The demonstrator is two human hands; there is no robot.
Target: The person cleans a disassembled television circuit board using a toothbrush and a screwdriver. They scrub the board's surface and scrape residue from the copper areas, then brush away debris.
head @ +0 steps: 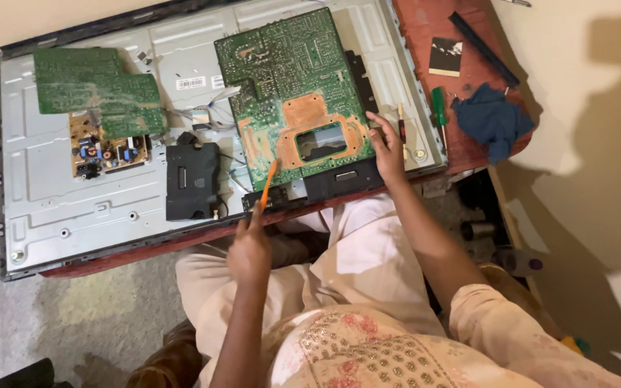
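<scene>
L to R from my view: small green board (98,90) top-left on the grey TV back panel (52,194), white barcode label (190,82) beside it. My left hand (249,251) pinches an orange tool (267,183), long axis tilting up-right toward the big green board (292,93) just ahead. Right hand (386,147), fingers spread, presses that board's right edge; nearer. Green screwdriver (438,108), blue cloth (494,118) on the table (433,29).

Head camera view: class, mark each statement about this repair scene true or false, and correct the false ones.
1. The left hand holds an orange tool. True.
2. The right hand rests on the blue cloth. False: it rests at the edge of the large green circuit board; the cloth lies apart.
3. A green-handled screwdriver lies on the red table. True.
4. The large board has no opening. False: it has a rectangular cut-out.
</scene>
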